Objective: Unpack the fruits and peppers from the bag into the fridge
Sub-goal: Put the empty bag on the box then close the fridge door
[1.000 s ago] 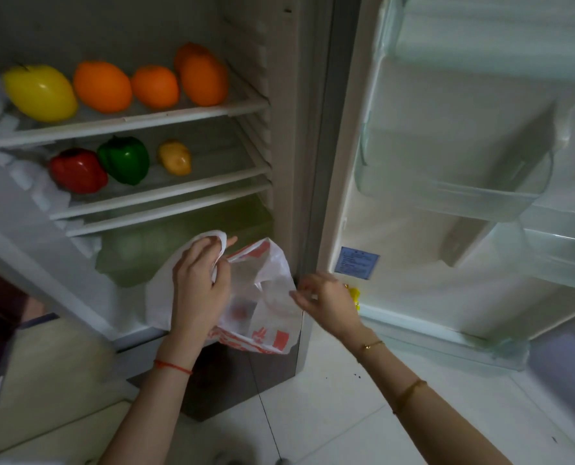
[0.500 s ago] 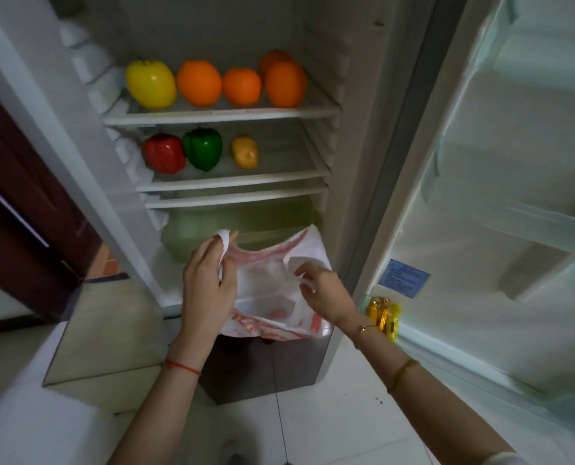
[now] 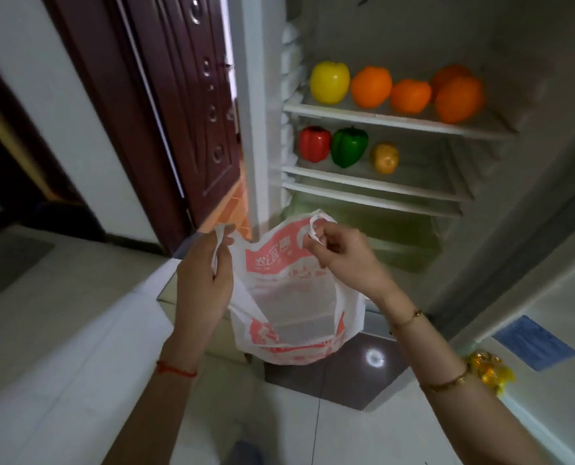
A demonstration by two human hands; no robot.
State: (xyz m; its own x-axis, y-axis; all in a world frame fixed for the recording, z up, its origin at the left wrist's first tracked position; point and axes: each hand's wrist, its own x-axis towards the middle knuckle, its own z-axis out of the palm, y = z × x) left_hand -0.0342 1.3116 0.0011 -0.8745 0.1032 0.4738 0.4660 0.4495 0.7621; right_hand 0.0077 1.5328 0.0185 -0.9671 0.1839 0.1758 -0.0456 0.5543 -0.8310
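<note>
A white plastic bag with red print (image 3: 296, 297) hangs open in front of the fridge, and nothing shows through it. My left hand (image 3: 202, 280) pinches its left handle and my right hand (image 3: 340, 253) pinches its right handle. On the upper fridge shelf (image 3: 380, 120) sit a yellow apple (image 3: 329, 82) and several oranges (image 3: 371, 87). The shelf below holds a red pepper (image 3: 314, 144), a green pepper (image 3: 350, 147) and a small yellow-orange fruit (image 3: 385, 158).
A greenish crisper drawer (image 3: 397, 236) fills the fridge bottom behind the bag. A dark red room door (image 3: 185, 112) stands open at the left. The fridge door (image 3: 564, 297) is open at the right, with a yellow packet (image 3: 487, 370) low in it. White floor tiles lie below.
The view has swung left, so the fridge now sits to the right. My right hand has taken hold of the bag's right handle and both hands have pulled the bag open.
</note>
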